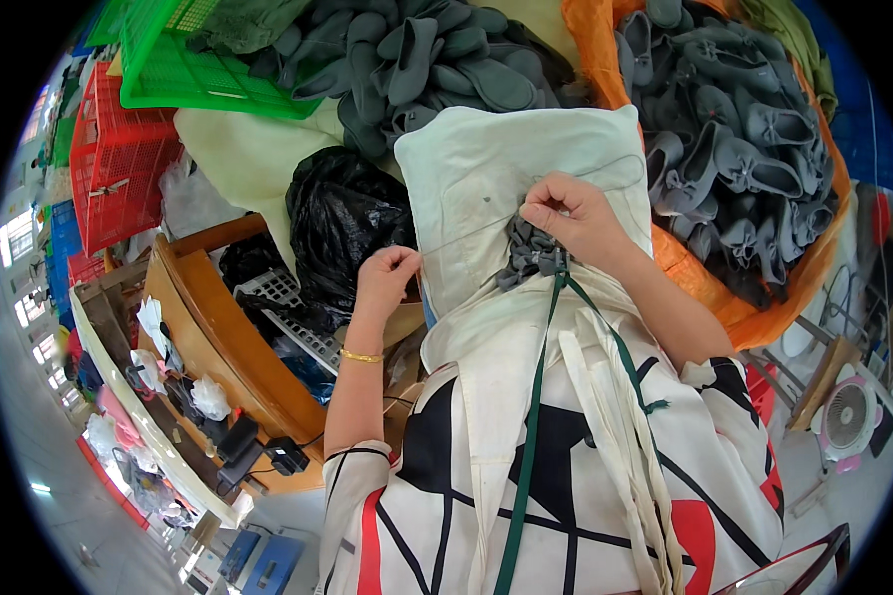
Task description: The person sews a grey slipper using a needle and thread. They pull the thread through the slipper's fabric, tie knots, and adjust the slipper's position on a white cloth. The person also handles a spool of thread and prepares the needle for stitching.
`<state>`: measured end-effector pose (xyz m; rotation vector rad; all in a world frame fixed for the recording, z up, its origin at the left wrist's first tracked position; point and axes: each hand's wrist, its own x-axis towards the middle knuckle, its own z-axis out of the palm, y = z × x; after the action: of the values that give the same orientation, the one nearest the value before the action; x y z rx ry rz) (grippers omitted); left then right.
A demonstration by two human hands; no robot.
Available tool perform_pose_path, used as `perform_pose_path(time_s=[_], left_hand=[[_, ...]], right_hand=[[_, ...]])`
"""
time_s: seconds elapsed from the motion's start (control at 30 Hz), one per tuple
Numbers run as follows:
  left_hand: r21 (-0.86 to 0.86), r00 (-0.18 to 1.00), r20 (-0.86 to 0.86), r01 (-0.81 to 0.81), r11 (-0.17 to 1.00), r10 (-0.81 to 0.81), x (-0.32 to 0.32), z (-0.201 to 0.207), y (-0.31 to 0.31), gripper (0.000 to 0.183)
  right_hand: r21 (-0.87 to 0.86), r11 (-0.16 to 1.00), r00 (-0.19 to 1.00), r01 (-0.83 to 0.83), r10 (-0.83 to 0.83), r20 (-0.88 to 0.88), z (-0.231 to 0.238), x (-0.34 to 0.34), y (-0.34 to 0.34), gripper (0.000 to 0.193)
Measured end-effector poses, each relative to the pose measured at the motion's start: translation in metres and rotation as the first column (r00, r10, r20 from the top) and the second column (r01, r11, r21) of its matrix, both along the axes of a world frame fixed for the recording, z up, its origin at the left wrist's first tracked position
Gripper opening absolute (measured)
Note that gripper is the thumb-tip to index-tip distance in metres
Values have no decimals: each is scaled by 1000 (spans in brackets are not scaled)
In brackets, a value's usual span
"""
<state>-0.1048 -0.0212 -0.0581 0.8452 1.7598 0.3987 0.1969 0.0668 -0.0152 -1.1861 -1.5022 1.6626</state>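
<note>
A thin grey thread (466,233) runs taut over the white cloth pad (446,159) on my lap. Its left end is pinched in the closed fingertips of my left hand (382,283), held beside the pad's left edge. My right hand (575,218) is closed in a pinch at the thread's other side; any needle there is too small to make out. More thread curves loosely across the pad's upper right. Just under my right fingers lies a small heap of dark grey fabric bows (528,256). A dark green cord (536,416) hangs from my neck down to the heap.
Grey slip-on shoes (407,64) are piled ahead beside a green crate (198,84). An orange sack (680,268) at right holds more shoes with bows. To the left are a black plastic bag (342,233), a wooden drawer unit (218,347) and a red crate (119,159). A fan (848,416) stands right.
</note>
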Motion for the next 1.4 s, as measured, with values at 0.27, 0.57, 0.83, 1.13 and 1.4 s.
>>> perform_pose_path(time_s=[0.27, 0.57, 0.83, 1.13, 1.4], left_hand=[[602, 974, -94, 220, 768, -206, 35, 28, 46, 15], [328, 860, 255, 353, 877, -442, 47, 20, 72, 14], [296, 731, 504, 353, 888, -459, 66, 43, 99, 12], [268, 719, 527, 365, 892, -453, 83, 41, 103, 14], [180, 747, 543, 344, 922, -385, 79, 23, 97, 13]], right_hand=[[-6, 999, 998, -39, 39, 44, 5, 1, 5, 12], [5, 996, 995, 92, -92, 24, -6, 13, 6, 10], [72, 971, 972, 230, -225, -73, 1, 36, 27, 7], [49, 926, 925, 374, -368, -97, -1, 62, 35, 10], [10, 915, 911, 403, -400, -101, -19, 69, 31, 11]])
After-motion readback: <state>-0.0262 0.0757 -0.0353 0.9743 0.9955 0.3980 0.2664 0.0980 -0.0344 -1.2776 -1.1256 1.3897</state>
